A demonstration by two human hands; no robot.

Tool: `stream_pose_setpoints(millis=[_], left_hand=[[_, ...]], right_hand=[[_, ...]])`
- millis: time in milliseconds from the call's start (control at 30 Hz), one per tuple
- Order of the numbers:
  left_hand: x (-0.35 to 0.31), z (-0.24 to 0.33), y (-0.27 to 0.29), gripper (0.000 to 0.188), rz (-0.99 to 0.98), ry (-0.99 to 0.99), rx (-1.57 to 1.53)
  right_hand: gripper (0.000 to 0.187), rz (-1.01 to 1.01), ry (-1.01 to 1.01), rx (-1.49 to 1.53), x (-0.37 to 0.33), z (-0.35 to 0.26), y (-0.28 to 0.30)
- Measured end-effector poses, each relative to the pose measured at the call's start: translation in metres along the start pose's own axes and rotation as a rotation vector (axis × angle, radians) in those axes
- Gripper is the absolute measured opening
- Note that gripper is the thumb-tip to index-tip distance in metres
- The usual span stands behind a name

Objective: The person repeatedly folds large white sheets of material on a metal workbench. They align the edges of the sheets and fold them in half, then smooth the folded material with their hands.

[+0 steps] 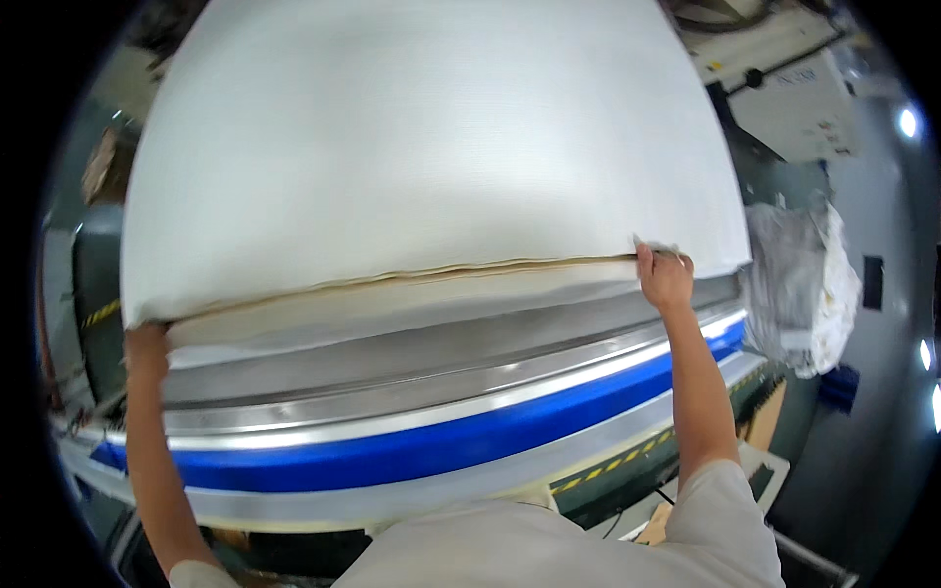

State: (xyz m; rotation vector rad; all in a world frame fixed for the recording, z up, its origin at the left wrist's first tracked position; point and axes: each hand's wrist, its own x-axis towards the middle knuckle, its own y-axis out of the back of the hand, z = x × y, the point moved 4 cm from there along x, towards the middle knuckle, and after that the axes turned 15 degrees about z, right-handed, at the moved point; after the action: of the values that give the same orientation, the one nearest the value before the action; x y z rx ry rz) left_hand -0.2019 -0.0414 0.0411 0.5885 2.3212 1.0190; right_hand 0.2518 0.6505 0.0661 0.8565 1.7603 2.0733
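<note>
A wide white fabric sheet (431,147) spreads away from me across the table. Its near part is lifted in a long fold, with a thin brownish edge (421,276) running from one hand to the other. My right hand (667,279) is closed on the right end of this edge, a bit of the cloth bunched at its fingers. At the left end, my left hand (147,351) is closed on the same edge; it is somewhat blurred and its fingertips are hidden.
Between me and the cloth run a grey metal bed (461,343) and a blue strip (441,441) along the table front. A white-wrapped bundle (799,284) stands at the right, and a pale machine cabinet (794,103) at the far right. Yellow-black tape (613,463) marks the floor.
</note>
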Motion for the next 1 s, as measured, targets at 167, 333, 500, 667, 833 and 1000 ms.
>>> stream_pose_setpoints(millis=[167,333,500,667,833,1000], left_hand=[[-0.012,-0.05,-0.074,0.026,0.07,0.123,-0.023],[-0.002,-0.042,-0.071,0.025,0.061,0.236,-0.105],[-0.004,-0.028,-0.07,0.026,0.052,0.184,-0.079],[-0.05,-0.122,-0.075,0.031,0.003,0.161,0.229],[-0.035,-0.029,-0.012,0.031,0.042,0.127,0.014],[-0.048,-0.033,0.075,0.036,0.028,0.261,-0.108]], right_hand=[[0.073,-0.273,-0.153,-0.213,0.024,0.118,-0.012],[0.065,-0.422,-0.188,-0.361,0.028,0.222,-0.017],[0.048,-0.617,-0.225,-0.262,0.018,0.312,-0.013],[0.034,-0.602,-0.157,-0.444,0.017,0.313,-0.072],[0.033,-0.466,-0.03,-0.418,0.024,0.311,-0.003],[0.033,-0.275,0.206,-0.384,0.026,0.349,0.056]])
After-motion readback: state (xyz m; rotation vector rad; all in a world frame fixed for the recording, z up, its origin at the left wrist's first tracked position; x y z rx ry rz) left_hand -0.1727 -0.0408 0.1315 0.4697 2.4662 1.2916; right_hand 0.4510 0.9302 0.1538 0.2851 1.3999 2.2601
